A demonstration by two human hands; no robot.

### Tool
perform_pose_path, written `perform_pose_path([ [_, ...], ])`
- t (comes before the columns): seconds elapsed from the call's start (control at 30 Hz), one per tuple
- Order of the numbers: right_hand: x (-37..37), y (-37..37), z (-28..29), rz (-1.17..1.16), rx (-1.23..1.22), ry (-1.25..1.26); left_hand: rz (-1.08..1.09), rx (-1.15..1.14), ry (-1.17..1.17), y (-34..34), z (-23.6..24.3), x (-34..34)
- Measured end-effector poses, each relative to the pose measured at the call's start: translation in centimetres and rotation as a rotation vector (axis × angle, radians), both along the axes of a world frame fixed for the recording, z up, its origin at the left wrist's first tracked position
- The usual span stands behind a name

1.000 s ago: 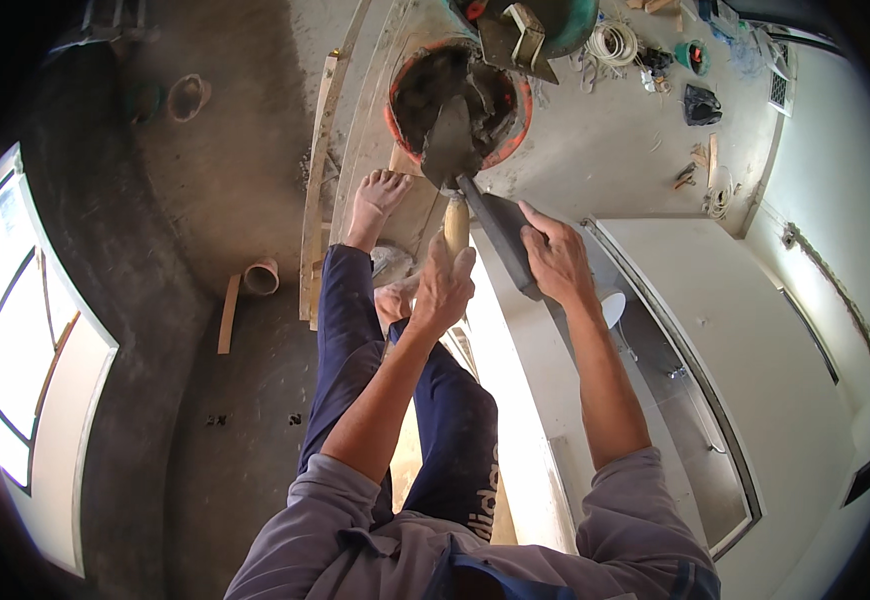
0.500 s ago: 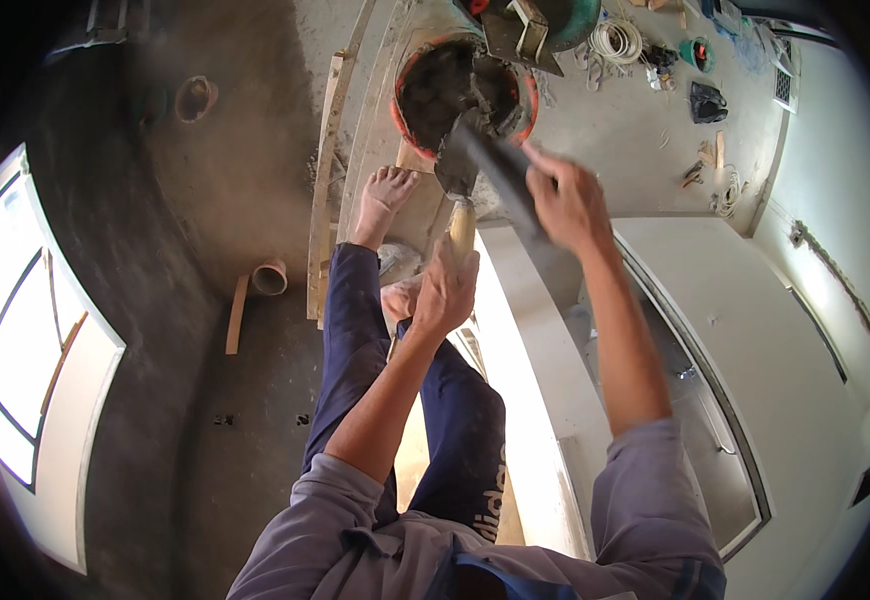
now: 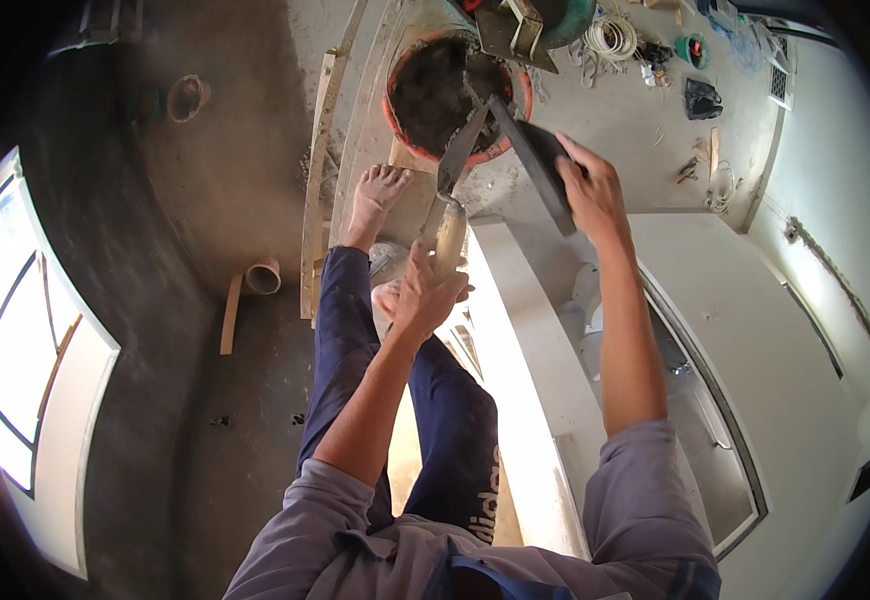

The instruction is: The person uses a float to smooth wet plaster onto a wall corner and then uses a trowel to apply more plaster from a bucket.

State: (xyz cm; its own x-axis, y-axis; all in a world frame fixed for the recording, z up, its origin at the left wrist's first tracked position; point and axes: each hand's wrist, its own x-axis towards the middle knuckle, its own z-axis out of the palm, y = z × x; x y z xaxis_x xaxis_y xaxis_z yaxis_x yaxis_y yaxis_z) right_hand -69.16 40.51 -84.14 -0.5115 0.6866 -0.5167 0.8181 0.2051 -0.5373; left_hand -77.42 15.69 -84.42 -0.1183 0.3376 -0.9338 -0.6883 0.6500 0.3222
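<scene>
My left hand [image 3: 429, 298] is closed around the pale wooden handle of a pointing trowel [image 3: 464, 148], whose grey blade points up and away. In my right hand [image 3: 597, 196] is a dark, flat plastering float [image 3: 535, 158], tilted on edge, its far end close to the trowel's tip. Both tools are above the near right side of a round orange-red tub [image 3: 390, 108]. Dark wet mortar [image 3: 440, 92] fills the tub. The float's handle is mostly hidden by my fingers.
My bare foot [image 3: 377, 192] is on planks just short of the tub. A metal tool with a bracket handle [image 3: 524, 35] rests over a green container at the tub's far right. Coiled white cable [image 3: 612, 38] and a black bag [image 3: 702, 100] lie on the floor.
The float has swung from over the trowel to its right, and my right hand has risen slightly. My left hand has drawn back a little toward me with the trowel, now showing its blade edge-on.
</scene>
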Motion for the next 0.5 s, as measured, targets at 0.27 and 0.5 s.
perform_pose_path([
  [0.27, -1.4, -0.6, 9.8, 0.212, 0.073, -0.065, -0.551, -0.041, 0.687, -0.5, -0.7, 0.1],
  [0.5, -3.5, -2.2, 11.3, 0.397, 0.103, -0.116, -0.486, -0.082, 0.723, -0.1, -0.5, 0.1],
])
